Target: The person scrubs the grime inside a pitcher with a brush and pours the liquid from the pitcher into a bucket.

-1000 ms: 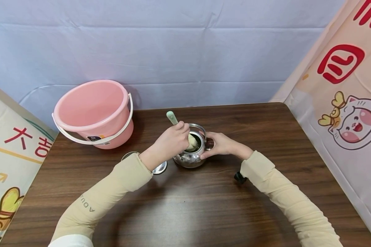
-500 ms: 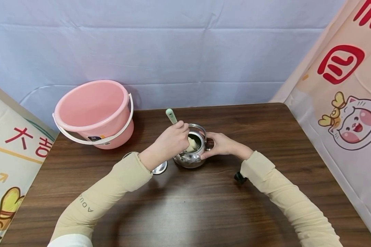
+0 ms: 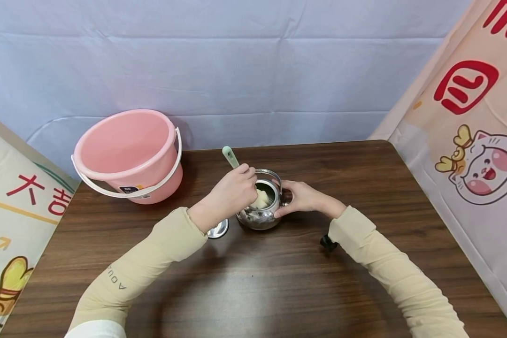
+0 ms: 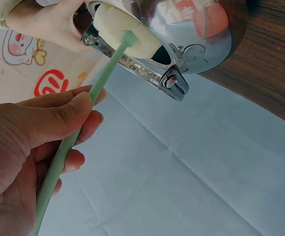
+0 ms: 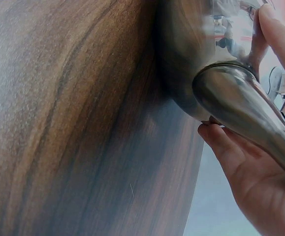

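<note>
My left hand [image 3: 232, 190] pinches the thin green handle [image 4: 63, 152] of a sponge brush between thumb and fingers. Its cream sponge head [image 4: 125, 32] sits in the round mouth of a shiny steel teapot [image 3: 259, 218]; the lower part of the sponge is hidden inside. The teapot stands upright on the table with its hoop handle [image 4: 132, 69] raised. From the right side, my right hand [image 3: 300, 197] holds the teapot, thumb and fingers spread around the spout [image 5: 240, 110]. A shiny round lid [image 3: 218, 229] lies partly under my left forearm.
A pink bucket [image 3: 126, 145] with a white handle stands at the back left of the brown wooden table [image 3: 253, 291]. Near my right sleeve lies a small black object [image 3: 328, 243]. Pale blue cloth [image 3: 236, 70] hangs behind the table.
The brush handle's end has shifted slightly left and up, with my left hand moving a little the same way. My right hand and the teapot have stayed in place.
</note>
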Tool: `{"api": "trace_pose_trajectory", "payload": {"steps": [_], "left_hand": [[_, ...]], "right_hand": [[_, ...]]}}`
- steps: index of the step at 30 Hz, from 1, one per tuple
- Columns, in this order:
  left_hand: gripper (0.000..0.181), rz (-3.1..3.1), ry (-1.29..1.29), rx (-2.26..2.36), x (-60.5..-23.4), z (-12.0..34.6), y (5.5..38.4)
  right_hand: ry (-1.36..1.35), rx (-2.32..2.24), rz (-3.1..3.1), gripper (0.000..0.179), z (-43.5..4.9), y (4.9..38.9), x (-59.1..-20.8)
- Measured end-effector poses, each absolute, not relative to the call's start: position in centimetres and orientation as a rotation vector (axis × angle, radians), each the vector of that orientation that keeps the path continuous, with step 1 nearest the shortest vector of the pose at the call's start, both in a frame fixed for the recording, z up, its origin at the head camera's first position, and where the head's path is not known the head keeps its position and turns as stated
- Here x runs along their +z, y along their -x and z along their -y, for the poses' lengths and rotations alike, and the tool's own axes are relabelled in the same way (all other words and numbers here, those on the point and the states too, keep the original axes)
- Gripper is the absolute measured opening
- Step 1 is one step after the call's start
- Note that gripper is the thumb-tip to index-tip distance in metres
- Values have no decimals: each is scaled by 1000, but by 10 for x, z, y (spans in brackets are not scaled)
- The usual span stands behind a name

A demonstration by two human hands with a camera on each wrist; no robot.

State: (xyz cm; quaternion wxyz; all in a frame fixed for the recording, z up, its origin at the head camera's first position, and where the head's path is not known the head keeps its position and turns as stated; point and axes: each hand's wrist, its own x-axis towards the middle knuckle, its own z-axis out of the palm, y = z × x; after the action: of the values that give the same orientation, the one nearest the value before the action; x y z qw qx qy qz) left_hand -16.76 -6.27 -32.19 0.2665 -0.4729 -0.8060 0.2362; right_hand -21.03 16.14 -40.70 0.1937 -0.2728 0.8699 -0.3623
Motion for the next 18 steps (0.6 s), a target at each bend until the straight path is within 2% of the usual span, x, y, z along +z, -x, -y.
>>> {"api": "trace_pose_trajectory", "payload": {"steps": [18], "left_hand": [[19, 2197, 1256, 531, -325, 63, 169]], "right_hand": [[751, -1027, -2429, 84, -161, 210, -407]]}}
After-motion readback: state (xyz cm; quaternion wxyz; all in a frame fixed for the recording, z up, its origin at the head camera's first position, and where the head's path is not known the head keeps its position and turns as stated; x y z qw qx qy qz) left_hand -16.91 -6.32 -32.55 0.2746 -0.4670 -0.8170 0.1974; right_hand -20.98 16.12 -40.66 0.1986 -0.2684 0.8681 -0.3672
